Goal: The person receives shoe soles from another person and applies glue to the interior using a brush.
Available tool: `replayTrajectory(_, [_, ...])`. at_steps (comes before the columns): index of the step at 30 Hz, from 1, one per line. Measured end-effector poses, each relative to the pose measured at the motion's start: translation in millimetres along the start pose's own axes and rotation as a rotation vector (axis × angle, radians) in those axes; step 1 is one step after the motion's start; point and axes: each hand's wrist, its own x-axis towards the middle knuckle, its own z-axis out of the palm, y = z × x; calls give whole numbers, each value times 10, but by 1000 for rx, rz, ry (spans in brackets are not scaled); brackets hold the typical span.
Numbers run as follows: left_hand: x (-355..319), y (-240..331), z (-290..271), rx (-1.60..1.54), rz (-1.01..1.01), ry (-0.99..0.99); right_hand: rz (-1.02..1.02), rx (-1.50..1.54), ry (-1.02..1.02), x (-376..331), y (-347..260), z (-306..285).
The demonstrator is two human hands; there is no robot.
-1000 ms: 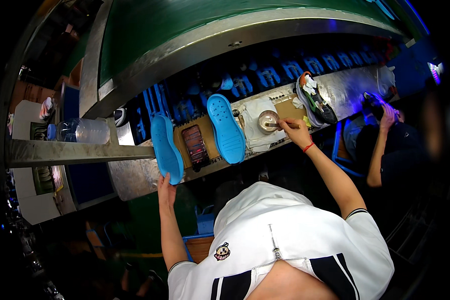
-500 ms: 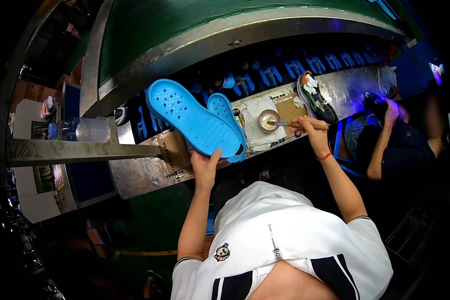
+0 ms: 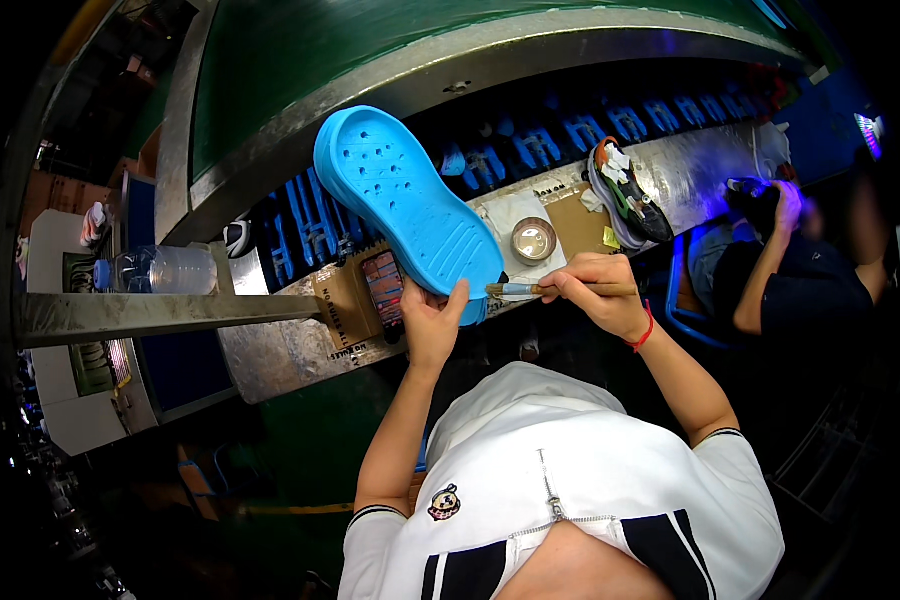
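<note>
Left grip [image 3: 433, 332] pinching blue sole [image 3: 415, 205] by near end; right grip [image 3: 600, 295] pinching brush [image 3: 518, 290], tip at sole's edge.

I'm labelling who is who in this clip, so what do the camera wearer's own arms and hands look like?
The left hand and right hand are bare, without gloves. A thin red band circles the right wrist; the left has none. The short white sleeves are edged with narrow dark stripes.

Passage between bowl [image 3: 534, 240] and shoe [image 3: 630, 205] (metal bar [image 3: 170, 313] obstructs left)
</note>
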Motion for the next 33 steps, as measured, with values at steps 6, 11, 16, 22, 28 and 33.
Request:
replayTrajectory(6, [5, 15, 0, 26, 20, -17, -4, 8, -31, 57, 29, -98])
replayTrajectory(11, [6, 33, 8, 39, 5, -16, -44, -59, -52, 117, 2, -153])
replayTrajectory(16, [9, 48, 19, 68, 10, -22, -63, -80, -101, 144, -2, -126])
replayTrajectory(22, [10, 71, 20, 33, -37, -46, -35, -49, -71, 140, -10, -142])
replayTrajectory(28, [7, 68, 31, 54, -33, -63, -128, -100, -37, 180, 21, -187])
replayTrajectory(33, [-1, 114, 41, 118, -36, -75, -134, -166, -101, 178, -29, -267])
